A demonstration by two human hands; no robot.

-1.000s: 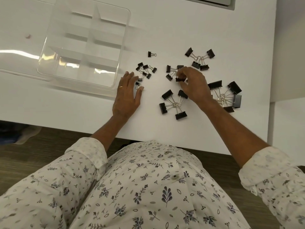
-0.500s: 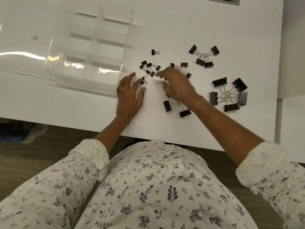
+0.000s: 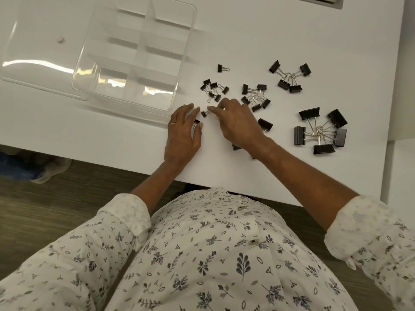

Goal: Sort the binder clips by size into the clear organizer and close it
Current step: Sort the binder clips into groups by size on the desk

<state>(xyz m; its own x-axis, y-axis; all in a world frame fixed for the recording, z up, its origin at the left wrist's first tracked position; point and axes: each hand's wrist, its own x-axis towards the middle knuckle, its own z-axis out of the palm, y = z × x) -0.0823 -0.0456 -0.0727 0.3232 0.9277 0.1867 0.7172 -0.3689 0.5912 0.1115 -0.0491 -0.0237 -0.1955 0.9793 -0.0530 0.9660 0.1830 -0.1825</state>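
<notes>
The white table (image 3: pixel 292 37) takes up most of the shot. The clear organizer (image 3: pixel 134 55) sits open at the far left of it with every compartment looking empty, and its lid (image 3: pixel 33 63) lies flat beside it on the left. So I'd say nothing has been sorted yet.

The clips are all out on the table in rough size groups. The largest binder clips (image 3: pixel 320 131) are a ring at the right with handles tangled in the middle. The medium-large clips (image 3: pixel 289 77) are further back, and another bunch (image 3: pixel 265 125) is mostly hidden under the right forearm. The medium clips (image 3: pixel 254 95) sit just past the right knuckles. The tiny clips (image 3: pixel 213 89) are clustered nearest the organizer, with one stray (image 3: pixel 222 68) beyond them.

The left hand (image 3: pixel 183 133) is flat-ish on the table, and one mini clip (image 3: pixel 197 122) is touching its thumb tip. The right hand (image 3: pixel 235 122) is reaching across with fingertips on another mini clip (image 3: pixel 204 113). Neither is a full grasp that I can see, more like pinching or nudging.

What could go wrong, I reckon: these minis are fiddly and could flick away from a loose pinch. The handles in the clusters look hooked together, so lifting one may drag its neighbours along. That forearm could also sweep the hidden bunch toward the edge.
</notes>
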